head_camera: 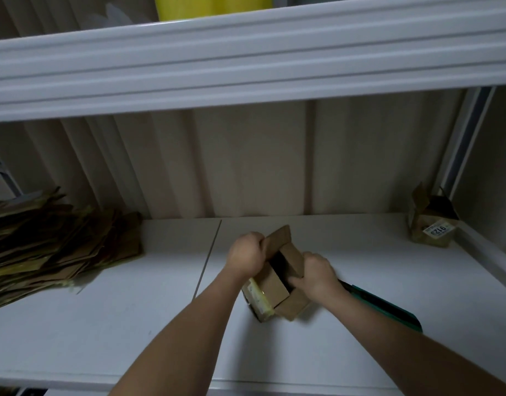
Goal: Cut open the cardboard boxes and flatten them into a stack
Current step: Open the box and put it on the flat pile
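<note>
Box (276, 284) on shelf (103, 324) | left hand (246, 257) grips a flap, right hand (317, 277) grips another | green cutter (389, 308) behind right wrist | flattened pile (52, 244) far left, second box (432, 224) far right

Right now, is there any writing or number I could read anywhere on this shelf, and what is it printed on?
"9123", seemingly upside down, last digit unsure: white sticker on the small open box at the shelf's far right corner.
Pale label on the side of the cardboard box held by the left hand and right hand: print too blurred to read.
Stack of flattened cardboard: no readable text.
</note>
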